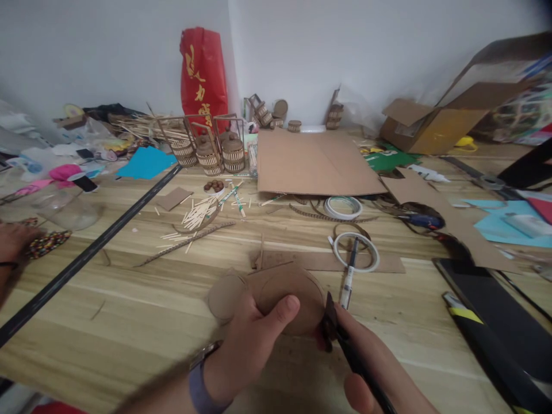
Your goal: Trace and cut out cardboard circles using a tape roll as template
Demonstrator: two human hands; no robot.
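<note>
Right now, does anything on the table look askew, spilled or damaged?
Light sticks lie strewn at mixed angles on the table, perhaps spilled or just set down loose. At the back, one small basket leans sideways, unlike the handled baskets in front.

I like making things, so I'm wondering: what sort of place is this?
It's probably a craft workspace. The left hand holds cardboard marked with curved lines, thin sticks lie loose on the wooden table, and little baskets with handles stand behind them.
</note>
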